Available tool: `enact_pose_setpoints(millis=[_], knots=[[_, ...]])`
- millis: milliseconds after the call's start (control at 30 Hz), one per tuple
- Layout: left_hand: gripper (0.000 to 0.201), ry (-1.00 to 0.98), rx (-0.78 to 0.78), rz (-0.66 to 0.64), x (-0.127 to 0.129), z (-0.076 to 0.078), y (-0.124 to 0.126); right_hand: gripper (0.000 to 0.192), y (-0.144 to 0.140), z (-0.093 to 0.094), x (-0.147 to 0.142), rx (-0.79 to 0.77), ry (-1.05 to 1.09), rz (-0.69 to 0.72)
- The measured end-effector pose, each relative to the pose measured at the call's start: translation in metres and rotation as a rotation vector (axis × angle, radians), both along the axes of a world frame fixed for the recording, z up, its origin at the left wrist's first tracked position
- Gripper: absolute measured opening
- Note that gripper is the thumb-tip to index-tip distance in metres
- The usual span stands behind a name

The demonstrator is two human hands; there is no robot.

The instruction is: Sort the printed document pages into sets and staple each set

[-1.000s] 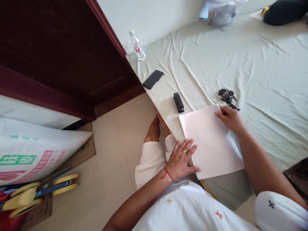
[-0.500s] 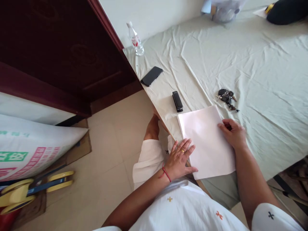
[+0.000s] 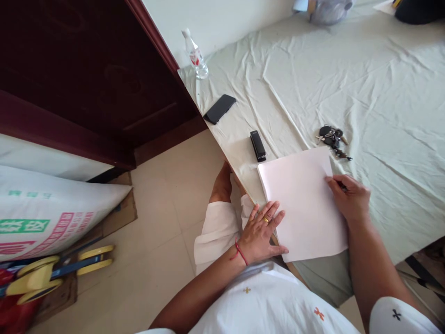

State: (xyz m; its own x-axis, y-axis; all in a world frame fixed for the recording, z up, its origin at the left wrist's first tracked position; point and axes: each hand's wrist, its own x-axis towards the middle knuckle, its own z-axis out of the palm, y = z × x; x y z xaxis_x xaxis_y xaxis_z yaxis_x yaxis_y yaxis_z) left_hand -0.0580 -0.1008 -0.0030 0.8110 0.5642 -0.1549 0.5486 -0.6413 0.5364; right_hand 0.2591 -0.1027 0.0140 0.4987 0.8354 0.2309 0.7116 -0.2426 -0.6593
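White sheets of paper (image 3: pixel 306 204) lie at the near edge of the cloth-covered table. My left hand (image 3: pixel 262 229) rests on their left edge with its fingers spread, a ring and a red wrist string showing. At the right edge, my right hand (image 3: pixel 351 197) pinches the paper between thumb and curled fingers. Just beyond the paper's far left corner is a black stapler (image 3: pixel 257 145), touched by neither hand. A bunch of keys (image 3: pixel 333 139) sits past the far right corner.
A black phone (image 3: pixel 219 109) and a clear water bottle (image 3: pixel 195 55) stand along the table's left edge. At the back are a plastic bag (image 3: pixel 328 11) and a black cap (image 3: pixel 419 11). On the floor at left are a printed sack (image 3: pixel 52 208) and a yellow-wheeled thing (image 3: pixel 59 273).
My right hand has moved a little to the right, and the paper's right edge has shifted with it. My left hand stays on the left edge. The view has turned slightly.
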Motion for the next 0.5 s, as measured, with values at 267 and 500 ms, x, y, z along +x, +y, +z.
enact_pose_setpoints(millis=[267, 500], knots=[[0.118, -0.004, -0.041, 0.024, 0.002, -0.001, 0.001, 0.015, -0.01, 0.02, -0.017, 0.242, -0.273, 0.057], [0.12, -0.021, -0.007, 0.05, 0.001, 0.0, -0.001, 0.007, -0.042, 0.065, -0.032, 0.014, -0.112, 0.268]])
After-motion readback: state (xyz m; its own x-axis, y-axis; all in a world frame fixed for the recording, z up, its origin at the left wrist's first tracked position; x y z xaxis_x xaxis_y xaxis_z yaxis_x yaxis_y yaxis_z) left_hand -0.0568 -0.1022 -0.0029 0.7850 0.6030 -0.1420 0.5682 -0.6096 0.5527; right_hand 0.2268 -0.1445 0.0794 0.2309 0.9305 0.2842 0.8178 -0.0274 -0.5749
